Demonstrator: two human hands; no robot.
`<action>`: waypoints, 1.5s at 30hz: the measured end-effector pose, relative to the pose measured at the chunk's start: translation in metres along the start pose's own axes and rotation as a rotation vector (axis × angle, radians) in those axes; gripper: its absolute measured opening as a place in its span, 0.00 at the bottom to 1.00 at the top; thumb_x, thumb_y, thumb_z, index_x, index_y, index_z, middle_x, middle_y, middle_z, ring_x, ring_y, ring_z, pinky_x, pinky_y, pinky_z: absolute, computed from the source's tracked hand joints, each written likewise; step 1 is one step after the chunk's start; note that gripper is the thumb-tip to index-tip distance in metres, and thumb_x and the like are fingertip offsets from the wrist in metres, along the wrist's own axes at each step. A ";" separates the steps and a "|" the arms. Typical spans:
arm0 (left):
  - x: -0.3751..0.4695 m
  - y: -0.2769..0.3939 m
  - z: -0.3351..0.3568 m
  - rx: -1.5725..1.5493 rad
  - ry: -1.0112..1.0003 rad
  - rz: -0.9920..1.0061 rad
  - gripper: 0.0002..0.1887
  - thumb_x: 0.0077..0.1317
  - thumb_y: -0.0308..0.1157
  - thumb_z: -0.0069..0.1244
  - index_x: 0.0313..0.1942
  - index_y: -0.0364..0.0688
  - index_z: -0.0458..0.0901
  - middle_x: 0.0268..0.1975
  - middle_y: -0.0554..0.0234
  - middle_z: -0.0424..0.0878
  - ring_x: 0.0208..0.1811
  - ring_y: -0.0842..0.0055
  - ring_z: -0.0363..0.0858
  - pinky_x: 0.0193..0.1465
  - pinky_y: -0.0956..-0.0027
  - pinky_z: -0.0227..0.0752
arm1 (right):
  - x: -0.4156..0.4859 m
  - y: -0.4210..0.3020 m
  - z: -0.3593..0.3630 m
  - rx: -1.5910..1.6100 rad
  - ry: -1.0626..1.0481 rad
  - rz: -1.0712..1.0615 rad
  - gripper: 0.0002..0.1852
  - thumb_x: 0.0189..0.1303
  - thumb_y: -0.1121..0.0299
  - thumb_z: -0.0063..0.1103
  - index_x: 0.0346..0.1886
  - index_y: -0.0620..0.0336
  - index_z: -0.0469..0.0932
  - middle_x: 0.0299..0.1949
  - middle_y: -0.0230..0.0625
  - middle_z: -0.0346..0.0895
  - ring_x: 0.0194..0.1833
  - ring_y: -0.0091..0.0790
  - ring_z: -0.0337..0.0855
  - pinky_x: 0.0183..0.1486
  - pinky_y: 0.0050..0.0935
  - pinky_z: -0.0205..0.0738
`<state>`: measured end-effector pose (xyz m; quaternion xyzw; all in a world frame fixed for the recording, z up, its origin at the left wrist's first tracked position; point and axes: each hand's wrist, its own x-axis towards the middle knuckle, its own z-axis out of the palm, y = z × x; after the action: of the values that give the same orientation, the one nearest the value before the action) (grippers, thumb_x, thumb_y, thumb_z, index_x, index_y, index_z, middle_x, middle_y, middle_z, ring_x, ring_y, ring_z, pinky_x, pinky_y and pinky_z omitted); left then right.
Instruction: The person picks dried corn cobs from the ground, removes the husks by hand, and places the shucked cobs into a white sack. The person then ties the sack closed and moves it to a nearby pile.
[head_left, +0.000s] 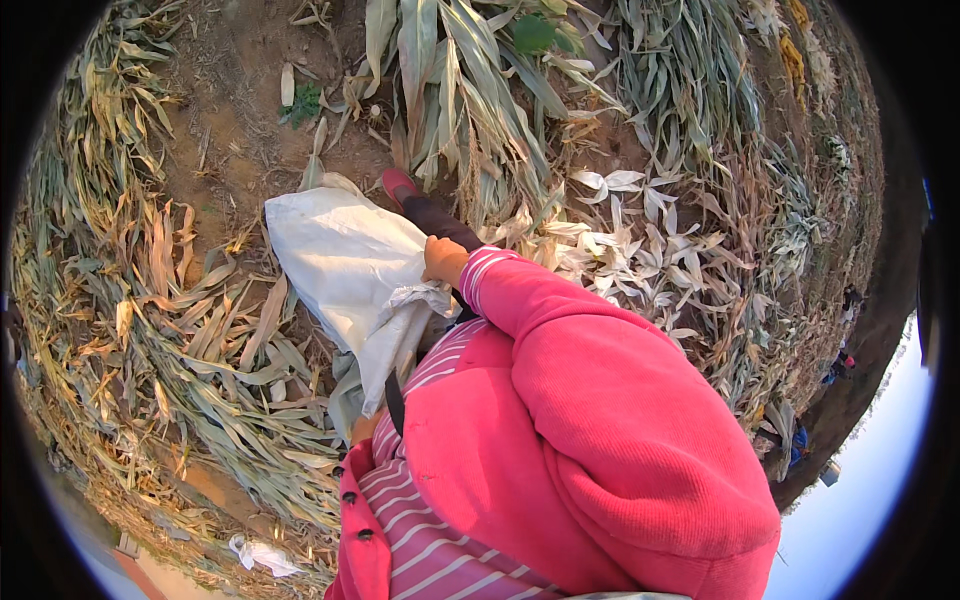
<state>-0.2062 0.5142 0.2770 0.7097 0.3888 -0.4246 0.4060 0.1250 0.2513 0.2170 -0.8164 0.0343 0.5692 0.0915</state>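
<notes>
A white woven sack (345, 255) hangs in front of my body, its folded mouth bunched towards me. My right hand (444, 260) grips the sack's upper right edge, the fingers curled over the cloth. Lower down, my left hand (365, 427) is at the sack's near lower edge, mostly hidden by cloth and my pink sleeve; its fingers do not show. What the sack holds is hidden. Just beyond the sack, a red shoe (397, 186) stands on the soil next to cut corn stalks (465, 97).
Pale corn husks (637, 240) lie heaped to the right. More stalks with dry leaves (247, 405) cover the ground at left. Bare soil (225, 112) shows ahead. A white bag (262, 555) lies at lower left. People (840, 364) are far off at right.
</notes>
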 end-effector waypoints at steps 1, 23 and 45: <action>-0.007 -0.001 -0.001 0.015 -0.003 -0.010 0.23 0.64 0.42 0.52 0.52 0.33 0.78 0.45 0.45 0.83 0.49 0.57 0.81 0.50 0.63 0.71 | -0.003 -0.001 0.008 -0.079 -0.096 -0.052 0.32 0.48 0.53 0.73 0.53 0.64 0.76 0.48 0.48 0.82 0.50 0.44 0.84 0.48 0.43 0.80; -0.123 0.141 -0.056 -1.571 0.340 0.177 0.19 0.71 0.35 0.44 0.58 0.35 0.72 0.55 0.57 0.80 0.54 0.68 0.79 0.54 0.64 0.74 | -0.099 -0.029 -0.072 0.508 -0.430 -0.424 0.22 0.66 0.55 0.51 0.50 0.65 0.78 0.37 0.36 0.82 0.36 0.27 0.81 0.40 0.29 0.75; -0.064 0.233 -0.054 -0.694 0.054 0.192 0.18 0.65 0.33 0.46 0.49 0.31 0.81 0.41 0.58 0.84 0.41 0.74 0.81 0.46 0.68 0.71 | -0.140 0.056 -0.110 1.341 -0.349 -0.207 0.16 0.70 0.63 0.49 0.49 0.66 0.78 0.41 0.37 0.83 0.39 0.30 0.85 0.44 0.30 0.80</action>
<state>-0.0037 0.4646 0.4096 0.5739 0.4518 -0.2084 0.6504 0.1685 0.1695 0.3783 -0.4797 0.2848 0.5364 0.6333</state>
